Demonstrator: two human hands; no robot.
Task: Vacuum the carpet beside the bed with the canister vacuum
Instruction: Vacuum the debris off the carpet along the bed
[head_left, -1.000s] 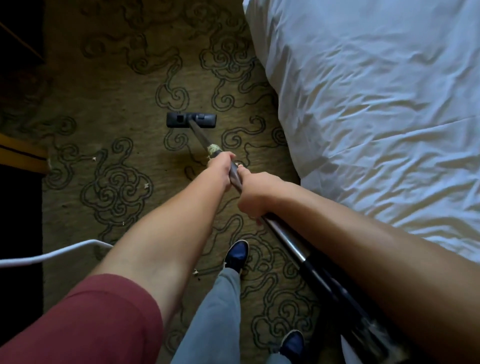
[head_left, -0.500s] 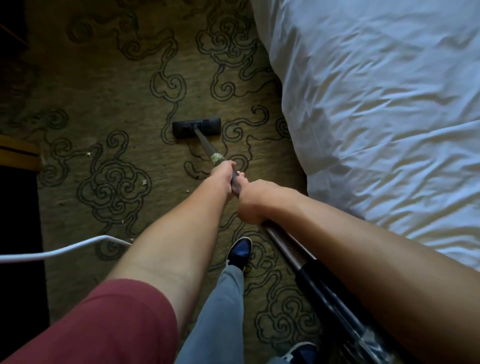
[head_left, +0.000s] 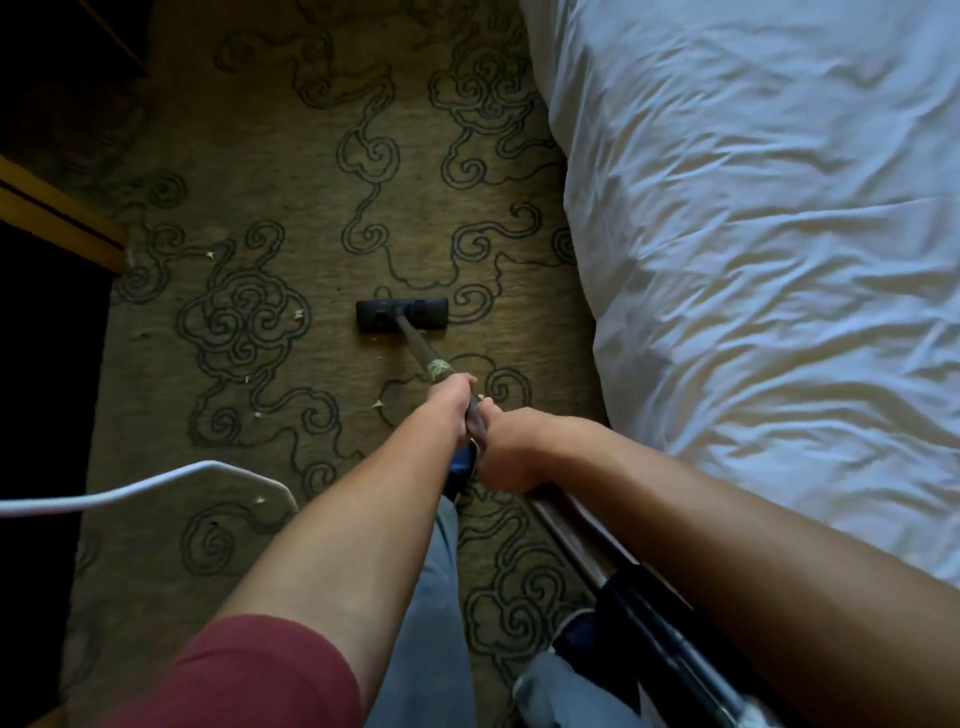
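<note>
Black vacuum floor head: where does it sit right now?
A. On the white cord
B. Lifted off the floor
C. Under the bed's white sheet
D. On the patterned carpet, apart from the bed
D: the black vacuum floor head rests flat on the olive patterned carpet, with a strip of bare carpet between it and the white-sheeted bed, and away from the white cord.

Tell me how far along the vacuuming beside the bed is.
Midway, judging by the crumbs. Done: the patterned olive carpet ahead of the black floor nozzle, toward the white rumpled bed, shows no bits. In hand: left hand and right hand both grip the dark metal wand. Left: pale crumbs on the carpet to the nozzle's left and near the white cord.
</note>
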